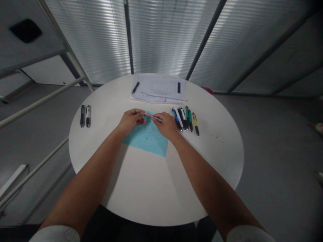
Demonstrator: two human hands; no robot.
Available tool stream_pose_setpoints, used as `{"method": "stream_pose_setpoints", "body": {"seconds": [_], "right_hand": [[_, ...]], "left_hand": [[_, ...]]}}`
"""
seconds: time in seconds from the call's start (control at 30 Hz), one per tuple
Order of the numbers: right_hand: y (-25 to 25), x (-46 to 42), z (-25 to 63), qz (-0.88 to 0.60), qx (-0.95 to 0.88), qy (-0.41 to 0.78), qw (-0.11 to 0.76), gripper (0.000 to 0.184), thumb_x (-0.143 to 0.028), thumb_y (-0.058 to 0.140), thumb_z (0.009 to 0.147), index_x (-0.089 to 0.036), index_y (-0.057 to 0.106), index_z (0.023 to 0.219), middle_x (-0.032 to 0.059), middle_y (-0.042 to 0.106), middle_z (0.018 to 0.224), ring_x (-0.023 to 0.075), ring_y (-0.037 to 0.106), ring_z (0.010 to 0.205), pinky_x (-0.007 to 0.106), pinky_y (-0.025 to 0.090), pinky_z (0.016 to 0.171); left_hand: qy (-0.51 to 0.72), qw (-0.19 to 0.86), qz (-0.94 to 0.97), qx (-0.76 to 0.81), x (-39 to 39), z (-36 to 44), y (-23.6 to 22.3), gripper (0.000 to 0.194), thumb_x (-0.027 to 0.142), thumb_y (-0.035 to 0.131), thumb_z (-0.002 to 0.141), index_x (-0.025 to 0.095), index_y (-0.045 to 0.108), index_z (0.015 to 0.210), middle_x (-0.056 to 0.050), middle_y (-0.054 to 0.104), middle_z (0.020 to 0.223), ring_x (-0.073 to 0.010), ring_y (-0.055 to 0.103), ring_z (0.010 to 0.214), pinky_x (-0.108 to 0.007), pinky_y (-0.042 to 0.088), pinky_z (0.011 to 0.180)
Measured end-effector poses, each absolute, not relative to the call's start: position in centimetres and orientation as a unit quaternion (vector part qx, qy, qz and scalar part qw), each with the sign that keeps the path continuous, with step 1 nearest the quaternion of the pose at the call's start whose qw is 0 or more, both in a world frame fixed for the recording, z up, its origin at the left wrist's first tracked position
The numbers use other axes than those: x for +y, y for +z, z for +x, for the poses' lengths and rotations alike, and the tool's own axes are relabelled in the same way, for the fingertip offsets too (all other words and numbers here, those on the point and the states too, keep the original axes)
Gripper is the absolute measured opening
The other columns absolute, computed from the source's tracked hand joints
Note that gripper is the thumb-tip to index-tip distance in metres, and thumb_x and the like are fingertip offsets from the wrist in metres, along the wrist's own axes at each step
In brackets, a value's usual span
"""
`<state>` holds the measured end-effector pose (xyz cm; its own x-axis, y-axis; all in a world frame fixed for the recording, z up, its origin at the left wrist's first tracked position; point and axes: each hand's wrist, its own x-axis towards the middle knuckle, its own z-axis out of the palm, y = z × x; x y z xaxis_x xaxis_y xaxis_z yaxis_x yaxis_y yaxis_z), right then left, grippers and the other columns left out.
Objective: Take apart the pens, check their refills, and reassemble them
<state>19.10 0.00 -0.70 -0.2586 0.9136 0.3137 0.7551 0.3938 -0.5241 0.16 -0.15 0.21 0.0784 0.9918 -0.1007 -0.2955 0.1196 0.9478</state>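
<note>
Between my two hands is a thin pinkish pen (149, 115), held nearly level above a light blue sheet of paper (148, 141). My left hand (132, 121) pinches its left end with thumb and forefinger. The fingers of my right hand (166, 126) close round the other end, where a greyish tip shows. Faint marks show on the blue sheet, too small to read. Just right of my right hand lies a row of several pens (183, 118) with blue, white, black and green bodies, and a yellow pen (195, 123) at its right end.
Toward the far edge of the round white table (141, 188) lies a stack of printed papers (158, 88) with a black pen (135, 87) on it. Near the left edge are a black pen (82, 116) and a white-and-black pen (88, 116). A metal rail frame (42, 97) stands left of the table.
</note>
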Motion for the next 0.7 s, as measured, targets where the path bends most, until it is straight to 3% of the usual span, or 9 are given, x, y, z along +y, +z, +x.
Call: {"method": "stream_pose_setpoints", "body": {"seconds": [0.17,0.3,0.4,0.5,0.6,0.7], "right_hand": [[-0.8,0.1,19.2,-0.538,-0.769,0.148,0.312,0.018,-0.032,0.057,0.092,-0.024,0.07,0.102,0.0048,0.07,0.101,0.0218,0.061,0.099,0.036,0.041,0.088],[-1.0,0.3,19.2,-0.539,-0.766,0.152,0.316,0.018,-0.031,0.057,0.091,-0.024,0.07,0.101,0.0049,0.07,0.1,0.0218,0.061,0.098,0.036,0.042,0.088],[-1.1,0.4,19.2,-0.541,-0.766,0.146,0.315,0.019,-0.03,0.056,0.091,-0.023,0.069,0.102,0.006,0.07,0.102,0.0227,0.061,0.099,0.037,0.041,0.089],[-1.1,0.4,19.2,-0.545,-0.762,0.138,0.319,0.018,-0.03,0.057,0.091,-0.023,0.069,0.102,0.0059,0.07,0.103,0.0231,0.061,0.1,0.037,0.04,0.09],[-1.0,0.3,19.2,-0.547,-0.76,0.135,0.324,0.017,-0.03,0.058,0.09,-0.023,0.069,0.1,0.005,0.07,0.101,0.0227,0.061,0.1,0.037,0.04,0.09],[-1.0,0.3,19.2,-0.547,-0.76,0.136,0.324,0.016,-0.03,0.058,0.09,-0.023,0.069,0.099,0.0049,0.07,0.1,0.0227,0.061,0.099,0.037,0.04,0.09]], "left_hand": [[0.532,0.596,0.41,0.439,-0.1,-0.2,0.6,0.027,0.016,0.073,0.07,0.016,0.064,0.095,-0.005,0.065,0.077,-0.0141,0.062,0.062,-0.031,0.051,0.059],[0.539,0.514,0.456,0.487,0.1,-0.8,0.5,0.024,0.021,0.069,0.071,0.018,0.065,0.094,-0.003,0.062,0.076,-0.0116,0.054,0.06,-0.025,0.039,0.051],[0.515,0.377,0.553,0.536,0.1,-1.5,0.3,0.019,0.02,0.064,0.071,0.02,0.065,0.089,-0.001,0.059,0.073,-0.013,0.051,0.063,-0.028,0.039,0.059],[0.39,0.246,0.676,0.574,-0.2,-1.9,0.2,0.018,0.021,0.067,0.068,0.021,0.066,0.085,-0.001,0.056,0.068,-0.0176,0.05,0.068,-0.033,0.039,0.073],[0.309,0.214,0.717,0.587,-0.6,-1.7,-0.1,0.017,0.031,0.072,0.069,0.021,0.068,0.082,-0.003,0.056,0.065,-0.0236,0.053,0.077,-0.04,0.036,0.086],[0.32,0.228,0.72,0.572,-0.7,-1.3,-0.5,0.014,0.032,0.074,0.069,0.022,0.069,0.076,-0.004,0.057,0.064,-0.0266,0.053,0.082,-0.046,0.032,0.095]]}}
